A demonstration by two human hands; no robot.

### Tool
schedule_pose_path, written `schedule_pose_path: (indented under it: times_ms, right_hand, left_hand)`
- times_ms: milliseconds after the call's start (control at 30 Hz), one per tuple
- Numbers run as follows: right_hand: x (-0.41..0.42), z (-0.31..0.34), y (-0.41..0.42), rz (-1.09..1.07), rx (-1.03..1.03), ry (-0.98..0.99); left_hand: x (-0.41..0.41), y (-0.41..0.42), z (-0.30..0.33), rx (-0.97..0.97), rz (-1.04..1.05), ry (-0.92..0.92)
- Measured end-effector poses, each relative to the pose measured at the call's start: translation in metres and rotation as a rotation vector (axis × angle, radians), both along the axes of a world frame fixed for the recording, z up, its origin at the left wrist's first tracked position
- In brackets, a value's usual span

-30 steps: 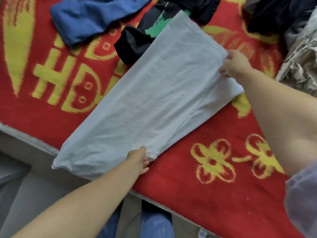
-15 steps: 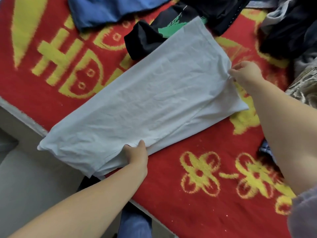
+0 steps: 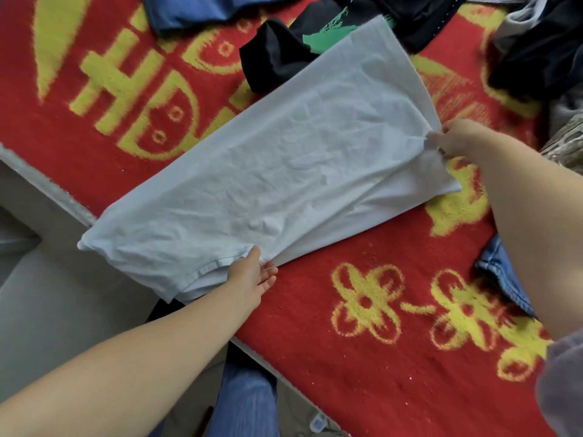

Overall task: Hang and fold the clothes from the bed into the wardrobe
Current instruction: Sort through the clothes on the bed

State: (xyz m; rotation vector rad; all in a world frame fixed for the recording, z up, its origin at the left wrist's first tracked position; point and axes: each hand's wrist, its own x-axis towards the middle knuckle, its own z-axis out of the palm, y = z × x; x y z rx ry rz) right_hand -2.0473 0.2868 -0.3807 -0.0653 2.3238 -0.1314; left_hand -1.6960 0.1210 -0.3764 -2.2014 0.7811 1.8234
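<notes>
Two bare forearms reach in from the near side over a bed covered by a red blanket (image 3: 315, 357) patterned with yellow flowers and large yellow characters. Nearest the viewer, below the bed's near edge, are the person's blue jeans (image 3: 249, 402) and a pale grey floor (image 3: 47, 310); a grey sleeve (image 3: 564, 386) shows at the lower right. The bed's near edge runs diagonally from the left side down toward the bottom right, trimmed with a pale border. A white garment (image 3: 284, 171), folded into a long band, lies diagonally across the blanket, its near left end overhanging that near edge. The left hand (image 3: 250, 274) lies at the garment's near long side by the hem, thumb on top of the cloth and fingers straight and slightly spread under the fold, so it holds the edge loosely rather than clenching. The right hand (image 3: 454, 138) pinches the garment's right corner between curled fingers and thumb, lifting it a little off the lower layer. A scrap of blue denim (image 3: 501, 275) peeks out beside the right forearm. Farther on, a black garment with a green print (image 3: 284, 52) lies partly under the white one's far end, a blue garment (image 3: 195, 11) sits at the far edge, and dark clothes (image 3: 536, 48) are heaped at the far right corner
</notes>
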Motion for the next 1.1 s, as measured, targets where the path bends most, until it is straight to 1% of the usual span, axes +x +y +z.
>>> schedule_pose_path:
  times_ms: [67,200,233,300,367,467,567,633,667,733,767,800,833,867,933,967,1033,1100]
  right_hand:
    - [0.000,0.004,0.004,-0.019,-0.037,0.041]
    - [-0.005,0.017,0.020,-0.165,-0.186,0.220]
    - [-0.006,0.022,0.025,-0.169,-0.188,0.248]
    - [-0.005,0.028,0.037,-0.107,-0.158,0.287]
    - [0.002,0.026,0.051,-0.027,-0.107,0.303]
    - [0.020,0.005,0.065,-0.037,-0.064,0.314]
    - [0.039,-0.016,0.066,-0.150,-0.020,0.335]
    - [0.052,-0.021,0.058,-0.255,-0.023,0.356]
    - [0.060,-0.020,0.052,-0.259,-0.025,0.386]
    - [0.079,-0.014,0.033,-0.160,-0.055,0.476]
    - [0.091,-0.010,0.021,-0.095,-0.099,0.513]
    - [0.105,-0.006,0.007,-0.036,-0.156,0.541]
    - [0.122,-0.003,-0.009,0.011,-0.218,0.557]
    - [0.142,0.000,-0.026,0.042,-0.278,0.562]
    - [0.189,0.006,-0.063,0.025,-0.395,0.519]
    - [0.216,0.008,-0.082,-0.009,-0.462,0.461]
    - [0.275,0.006,-0.115,-0.079,-0.574,0.294]
    - [0.338,-0.004,-0.141,-0.176,-0.582,0.071]
  left_hand:
    - [0.001,-0.001,0.001,-0.026,-0.010,-0.010]
    - [0.006,-0.001,0.001,-0.087,-0.011,-0.059]
    - [0.008,0.000,0.001,-0.102,-0.011,-0.075]
    - [0.012,0.007,0.001,-0.104,-0.014,-0.097]
    - [0.018,0.017,-0.001,-0.058,-0.022,-0.096]
    - [0.029,0.027,-0.012,0.056,-0.015,-0.074]
    - [0.036,0.021,-0.022,0.176,-0.001,-0.043]
    - [0.040,0.009,-0.025,0.236,-0.016,-0.076]
    - [0.044,0.000,-0.024,0.286,-0.037,-0.097]
    - [0.050,-0.020,-0.016,0.426,-0.133,-0.119]
    - [0.053,-0.032,-0.010,0.468,-0.244,-0.125]
    - [0.055,-0.044,-0.006,0.461,-0.399,-0.126]
    - [0.055,-0.057,-0.001,0.403,-0.550,-0.113]
    - [0.055,-0.071,0.001,0.287,-0.683,-0.080]
    - [0.054,-0.104,0.002,0.007,-0.883,0.021]
    - [0.054,-0.123,0.002,-0.133,-0.985,0.050]
    - [0.061,-0.164,-0.002,-0.405,-1.243,0.009]
    - [0.076,-0.201,-0.011,-0.625,-1.456,-0.037]
